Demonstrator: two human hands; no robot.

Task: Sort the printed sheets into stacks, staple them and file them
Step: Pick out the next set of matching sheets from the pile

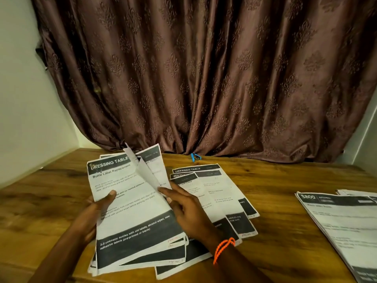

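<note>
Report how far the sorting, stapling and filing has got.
Done: sheets lie in two piles, middle pile and right pile. In hand: left hand holds a bundle; right hand peels off a sheet. Left: stapling; the stapler lies untouched by the curtain. No file in view.

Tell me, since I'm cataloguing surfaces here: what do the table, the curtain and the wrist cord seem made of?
Table: wood or wood-look laminate, brown grain streaks, slight sheen.
Curtain: woven fabric, probably a satin-like synthetic, glossy folds with an embossed floral motif.
Wrist cord: orange twisted string, matte, on the right arm.
</note>
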